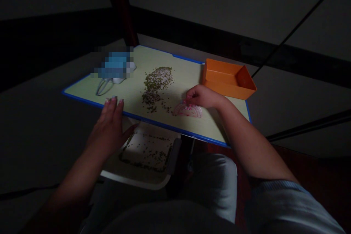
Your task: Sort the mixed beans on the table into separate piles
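A green-edged pale board with a blue rim [131, 91] lies in front of me, carrying a scattered heap of small green mung beans [157, 85]. My right hand [201, 97] has its fingertips gathered on the top edge of a transparent protractor with pink marks [188, 110], among stray beans. My left hand [108, 126] rests flat and open over the board's front rim, holding nothing. Far left on the board lies a pixelated blue object [113, 65], with a thin grey loop [102, 87] beside it.
An orange plastic tray [227, 78] sits at the board's back right corner. Below the front rim, a white tray [146, 151] holds more scattered beans on my lap. A dark post stands behind the board, and a thin black cable crosses the upper right.
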Demonstrator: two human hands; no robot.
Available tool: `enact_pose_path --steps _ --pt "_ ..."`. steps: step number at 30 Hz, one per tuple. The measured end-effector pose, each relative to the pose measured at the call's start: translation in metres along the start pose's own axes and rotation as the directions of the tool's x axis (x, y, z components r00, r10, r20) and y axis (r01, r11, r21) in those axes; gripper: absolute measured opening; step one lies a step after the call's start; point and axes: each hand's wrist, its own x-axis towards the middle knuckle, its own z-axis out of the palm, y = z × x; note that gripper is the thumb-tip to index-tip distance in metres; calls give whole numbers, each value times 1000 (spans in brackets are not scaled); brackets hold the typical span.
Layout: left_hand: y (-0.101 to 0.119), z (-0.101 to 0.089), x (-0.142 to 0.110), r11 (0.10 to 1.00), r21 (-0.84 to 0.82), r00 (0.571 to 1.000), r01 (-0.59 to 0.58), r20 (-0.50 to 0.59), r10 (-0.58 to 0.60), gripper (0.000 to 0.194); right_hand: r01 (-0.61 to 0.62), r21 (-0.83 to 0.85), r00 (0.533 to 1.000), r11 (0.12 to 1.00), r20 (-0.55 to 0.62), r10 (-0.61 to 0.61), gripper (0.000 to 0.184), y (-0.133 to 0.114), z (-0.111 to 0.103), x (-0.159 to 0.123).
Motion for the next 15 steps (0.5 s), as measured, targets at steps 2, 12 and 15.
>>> enact_pose_path --steps 2,12,15 --pt "0 0 0 1000 -3 1000 -7 -3 7 83 13 5 1000 1000 27 -13 31 0 0 -1" --pt "0 -1 -1 1000 -12 1000 5 -2 -5 84 27 23 999 999 24 -28 29 2 -1 -1" --pt "0 -1 -1 1000 -10 1000 4 -9 -4 84 25 4 999 1000 28 -25 30 2 1 0"
